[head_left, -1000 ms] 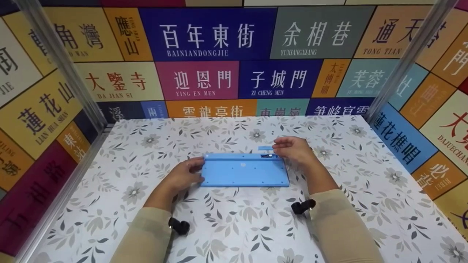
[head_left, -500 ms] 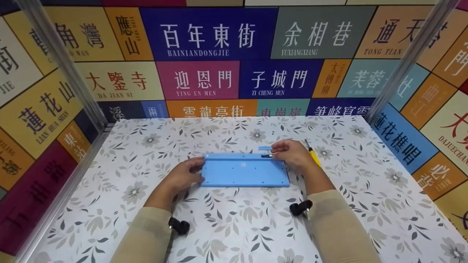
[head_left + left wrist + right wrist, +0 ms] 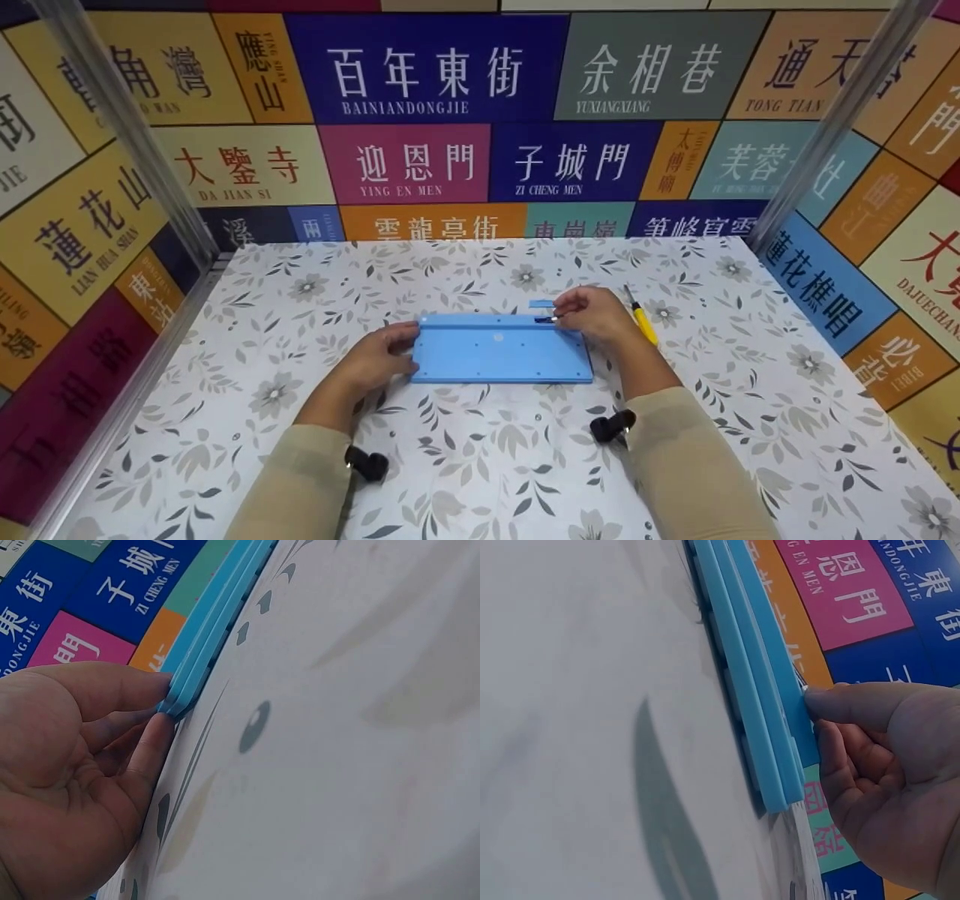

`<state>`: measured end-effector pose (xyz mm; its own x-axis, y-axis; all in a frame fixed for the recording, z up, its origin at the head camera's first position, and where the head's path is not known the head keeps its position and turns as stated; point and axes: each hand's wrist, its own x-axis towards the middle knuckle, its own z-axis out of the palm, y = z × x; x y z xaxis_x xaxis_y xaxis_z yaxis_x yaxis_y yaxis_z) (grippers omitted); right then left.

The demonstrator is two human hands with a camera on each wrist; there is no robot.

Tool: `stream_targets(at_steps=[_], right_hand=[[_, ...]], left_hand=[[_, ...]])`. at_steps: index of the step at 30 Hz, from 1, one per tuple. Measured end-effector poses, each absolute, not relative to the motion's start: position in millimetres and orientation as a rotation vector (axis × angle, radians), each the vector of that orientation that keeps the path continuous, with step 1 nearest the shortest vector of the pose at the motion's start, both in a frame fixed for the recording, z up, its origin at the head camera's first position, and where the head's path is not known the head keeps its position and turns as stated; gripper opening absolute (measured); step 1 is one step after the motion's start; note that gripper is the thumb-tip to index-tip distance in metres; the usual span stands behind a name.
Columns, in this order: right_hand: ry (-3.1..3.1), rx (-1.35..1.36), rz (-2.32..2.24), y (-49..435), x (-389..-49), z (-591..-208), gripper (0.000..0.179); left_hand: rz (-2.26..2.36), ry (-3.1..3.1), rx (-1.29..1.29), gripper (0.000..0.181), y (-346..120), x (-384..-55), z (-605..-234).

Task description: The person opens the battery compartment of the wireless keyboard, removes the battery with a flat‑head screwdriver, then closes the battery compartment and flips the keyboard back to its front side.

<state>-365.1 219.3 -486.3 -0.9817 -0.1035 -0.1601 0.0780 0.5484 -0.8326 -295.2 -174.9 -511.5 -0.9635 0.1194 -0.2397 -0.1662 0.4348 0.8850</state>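
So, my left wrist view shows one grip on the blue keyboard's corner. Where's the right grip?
Observer: The right grip is at the far edge of the blue keyboard, toward its right end.
Operator: Any tool about?
Observer: A yellow-handled tool lies on the table, right of that grip.
Operator: Anything beyond the keyboard?
Observer: A small blue strip, close to that grip; whether they touch, I can't tell.
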Motion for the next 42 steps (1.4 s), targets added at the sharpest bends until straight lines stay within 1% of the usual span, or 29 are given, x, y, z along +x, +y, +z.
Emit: stream_targets(at_steps=[5,12,22,29,37,42], right_hand=[[2.596,-0.023,-1.418,218,-365,-487,0.026],[2.597,-0.037,-1.433,218,-363,-486,0.028],[2.590,0.064,-1.445,219,-364,-481,0.026],[2.660,0.062,-1.388,223,-363,-480,0.029],[2.566,0.131,-1.558,214,-361,-474,0.032],[2.552,0.123,-1.604,204,-361,-471,0.028]], left_hand=[[1.532,2.432,-0.024,0.066,-176,-296,-512],[1.522,2.434,-0.037,0.067,-175,-296,-510],[1.533,2.439,-0.020,0.068,-175,-294,-511],[1.524,2.444,-0.050,0.068,-175,-294,-511],[1.523,2.436,-0.055,0.067,-175,-294,-508],[1.521,2.425,-0.072,0.067,-175,-294,-508]])
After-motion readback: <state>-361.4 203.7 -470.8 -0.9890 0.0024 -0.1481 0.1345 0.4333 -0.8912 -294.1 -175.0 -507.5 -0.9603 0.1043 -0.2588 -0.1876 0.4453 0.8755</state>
